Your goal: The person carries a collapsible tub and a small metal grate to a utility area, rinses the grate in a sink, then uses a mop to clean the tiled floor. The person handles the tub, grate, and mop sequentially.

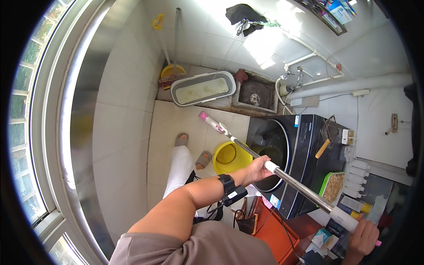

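A telescopic mop with a steel pole [303,187] runs slantwise from lower right to upper left. My left hand [260,168] is around the pole near its white collar, and my right hand [361,237] grips the white handle at the pole's lower right end. The pink and white mop head [211,122] hangs over the tiled floor; whether it touches the floor I cannot tell. Below the pole a yellow bucket [221,155] stands between my feet and a black front-loading washing machine [299,159]. By the wall lies an oblong grey-and-white basin [205,88] with pale liquid in it.
A square floor sink [258,92] adjoins the basin under white pipes. A yellow dustpan [172,70] and long poles lean in the corner. On the washing machine are a wire basket [329,130] and a green-rimmed tray [332,187]. An orange-red container [270,232] stands beside me, with black cables over it.
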Motion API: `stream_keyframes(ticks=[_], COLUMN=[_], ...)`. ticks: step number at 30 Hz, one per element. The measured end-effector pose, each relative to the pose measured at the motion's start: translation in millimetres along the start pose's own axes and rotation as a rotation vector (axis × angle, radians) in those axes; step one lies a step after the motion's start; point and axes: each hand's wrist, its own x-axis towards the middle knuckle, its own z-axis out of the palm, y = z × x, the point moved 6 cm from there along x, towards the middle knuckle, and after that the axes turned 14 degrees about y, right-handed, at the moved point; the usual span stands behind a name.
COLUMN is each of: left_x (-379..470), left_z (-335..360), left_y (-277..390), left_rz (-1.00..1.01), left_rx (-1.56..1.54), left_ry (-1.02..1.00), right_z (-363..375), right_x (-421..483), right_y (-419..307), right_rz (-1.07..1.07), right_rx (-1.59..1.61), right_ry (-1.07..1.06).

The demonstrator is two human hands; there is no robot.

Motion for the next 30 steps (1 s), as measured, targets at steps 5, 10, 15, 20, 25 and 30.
stream_keyframes(ticks=[5, 10, 15, 20, 25, 30], left_x=[46.2, 64.4, 40.0, 33.8, 16.4, -17.2], left_z=[-26.4, -35.9, -66.4, -122.5, -166.1, -164.6], left_y=[36.0, 6.7, 4.5, 101.1, 190.0, 254.5], left_rz=[-0.047, -0.167, -0.196, -0.252, -0.054, 0.051], left_rx=[0.257, 0.466, 0.719, 0.531, 0.476, 0.435], left_ry=[0.125, 0.083, 0.219, 0.334, 0.492, 0.460], right_z=[-7.0, 15.5, 58.4, 61.7, 100.5, 183.6], right_x=[-6.6, -37.4, -109.3, -176.8, -200.1, -208.0], right_y=[-3.3, -24.0, -95.8, -126.9, -248.8, -409.2], right_rz=[0.194, 0.618, 0.652, 0.743, 1.011, 1.301], right_rx=[-0.091, 0.055, 0.131, 0.244, 0.818, 1.502], right_ry=[-0.442, -0.549, -0.919, -1.182, -1.306, -1.645])
